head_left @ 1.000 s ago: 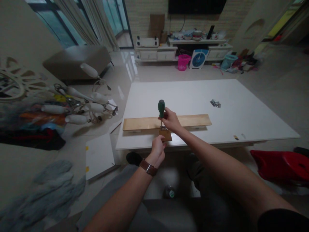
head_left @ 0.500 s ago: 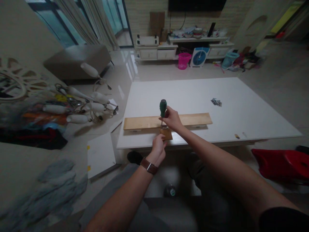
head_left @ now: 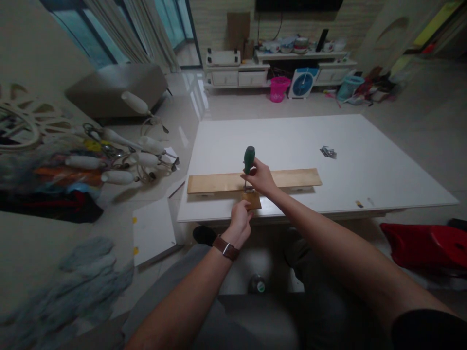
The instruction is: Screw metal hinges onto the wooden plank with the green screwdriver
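A green-handled screwdriver stands upright, its tip down on a small wooden block at the near edge of the white table. My right hand is wrapped round the lower part of the screwdriver handle. My left hand, with a brown watch strap at the wrist, pinches the near side of the block. A long pale wooden plank lies flat on the table just behind the block.
A small heap of metal screws lies on the table to the right. A white panel and a chandelier with white arms lie on the floor at left. A red object sits at right.
The screwdriver handle has tipped slightly to the right as my right hand turned on it. The camera view has shifted a little. Block and plank stay where they were.
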`<state>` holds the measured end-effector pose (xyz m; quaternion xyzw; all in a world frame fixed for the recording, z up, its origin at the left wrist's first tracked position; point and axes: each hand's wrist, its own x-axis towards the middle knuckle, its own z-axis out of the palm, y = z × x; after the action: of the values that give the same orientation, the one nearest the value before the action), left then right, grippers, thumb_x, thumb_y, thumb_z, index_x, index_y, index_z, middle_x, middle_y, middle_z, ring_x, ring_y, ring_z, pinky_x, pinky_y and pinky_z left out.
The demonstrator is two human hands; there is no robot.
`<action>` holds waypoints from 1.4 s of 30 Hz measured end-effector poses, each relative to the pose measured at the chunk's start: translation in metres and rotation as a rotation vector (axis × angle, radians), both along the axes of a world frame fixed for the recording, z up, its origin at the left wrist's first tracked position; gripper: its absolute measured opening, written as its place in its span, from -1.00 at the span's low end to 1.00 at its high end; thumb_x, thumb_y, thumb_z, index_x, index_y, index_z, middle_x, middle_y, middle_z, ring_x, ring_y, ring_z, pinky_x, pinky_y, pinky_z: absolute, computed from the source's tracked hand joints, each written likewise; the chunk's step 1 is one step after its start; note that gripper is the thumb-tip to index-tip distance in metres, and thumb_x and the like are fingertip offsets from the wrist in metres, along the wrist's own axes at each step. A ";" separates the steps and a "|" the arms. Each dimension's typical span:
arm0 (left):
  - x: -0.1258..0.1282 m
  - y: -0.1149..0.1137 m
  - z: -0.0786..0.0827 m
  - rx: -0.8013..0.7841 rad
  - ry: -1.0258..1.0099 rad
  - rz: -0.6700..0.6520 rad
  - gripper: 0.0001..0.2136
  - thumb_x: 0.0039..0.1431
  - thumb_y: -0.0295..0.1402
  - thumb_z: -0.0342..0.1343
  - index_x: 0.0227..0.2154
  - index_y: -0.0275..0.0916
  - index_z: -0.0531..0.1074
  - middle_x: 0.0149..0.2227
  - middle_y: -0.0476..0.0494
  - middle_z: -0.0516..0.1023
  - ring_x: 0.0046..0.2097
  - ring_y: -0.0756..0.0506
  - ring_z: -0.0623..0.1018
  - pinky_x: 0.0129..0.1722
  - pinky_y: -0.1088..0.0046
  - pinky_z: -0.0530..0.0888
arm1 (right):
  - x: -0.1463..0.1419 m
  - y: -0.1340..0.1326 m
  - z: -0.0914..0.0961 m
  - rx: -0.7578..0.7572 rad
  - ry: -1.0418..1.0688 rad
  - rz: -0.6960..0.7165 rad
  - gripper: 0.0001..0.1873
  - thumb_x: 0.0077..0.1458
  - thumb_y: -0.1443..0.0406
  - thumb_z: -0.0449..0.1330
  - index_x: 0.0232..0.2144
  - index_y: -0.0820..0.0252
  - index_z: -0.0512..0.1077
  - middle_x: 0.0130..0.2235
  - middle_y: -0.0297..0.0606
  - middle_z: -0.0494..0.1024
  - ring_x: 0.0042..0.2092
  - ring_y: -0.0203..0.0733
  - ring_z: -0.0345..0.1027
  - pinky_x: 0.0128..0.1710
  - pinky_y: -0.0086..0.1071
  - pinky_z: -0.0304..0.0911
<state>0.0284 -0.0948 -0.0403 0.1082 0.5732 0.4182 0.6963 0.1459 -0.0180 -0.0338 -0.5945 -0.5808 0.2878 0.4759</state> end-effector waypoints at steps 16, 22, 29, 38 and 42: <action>0.000 0.001 -0.010 0.013 0.004 0.003 -0.88 -0.09 -0.54 0.13 -0.46 -0.22 0.40 -0.32 -0.07 0.51 -0.21 -0.07 0.49 -0.20 0.37 0.39 | -0.002 -0.002 0.004 0.017 0.003 0.021 -0.65 -0.04 0.35 0.31 -0.15 0.08 0.42 -0.40 -0.44 0.55 -0.36 -0.21 0.48 -0.32 -0.37 0.28; 0.002 0.001 -0.004 -0.002 0.010 0.012 -0.90 -0.05 -0.55 0.11 -0.49 -0.23 0.37 -0.32 -0.08 0.52 -0.20 -0.06 0.49 -0.18 0.37 0.38 | -0.002 -0.004 0.009 0.012 -0.033 -0.026 -0.63 -0.10 0.33 0.39 -0.20 0.08 0.41 -0.47 -0.50 0.47 -0.39 -0.22 0.41 -0.33 -0.36 0.25; 0.001 0.000 -0.004 0.000 0.002 0.019 -0.88 -0.08 -0.55 0.14 -0.46 -0.22 0.39 -0.31 -0.07 0.53 -0.20 -0.07 0.50 -0.15 0.36 0.39 | -0.002 -0.003 0.007 0.014 -0.056 -0.034 -0.69 -0.06 0.39 0.33 -0.21 0.10 0.44 -0.48 -0.48 0.49 -0.40 -0.23 0.40 -0.32 -0.36 0.21; 0.001 0.000 -0.008 0.010 0.006 0.004 -0.88 -0.09 -0.53 0.13 -0.45 -0.23 0.39 -0.31 -0.05 0.53 -0.22 -0.04 0.48 -0.19 0.39 0.38 | -0.001 -0.001 0.003 0.022 -0.015 0.008 -0.68 -0.04 0.35 0.33 -0.20 0.07 0.39 -0.43 -0.46 0.53 -0.35 -0.20 0.48 -0.30 -0.37 0.31; 0.000 0.000 -0.005 0.010 0.002 0.007 -0.88 -0.12 -0.52 0.13 -0.46 -0.23 0.37 -0.33 -0.04 0.53 -0.21 -0.04 0.49 -0.17 0.40 0.39 | -0.001 -0.002 0.005 0.016 -0.004 -0.004 -0.70 -0.05 0.34 0.36 -0.25 0.07 0.38 -0.40 -0.45 0.54 -0.37 -0.22 0.47 -0.33 -0.37 0.30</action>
<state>0.0286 -0.0949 -0.0456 0.1100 0.5724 0.4232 0.6936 0.1444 -0.0196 -0.0290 -0.5923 -0.5828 0.2813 0.4800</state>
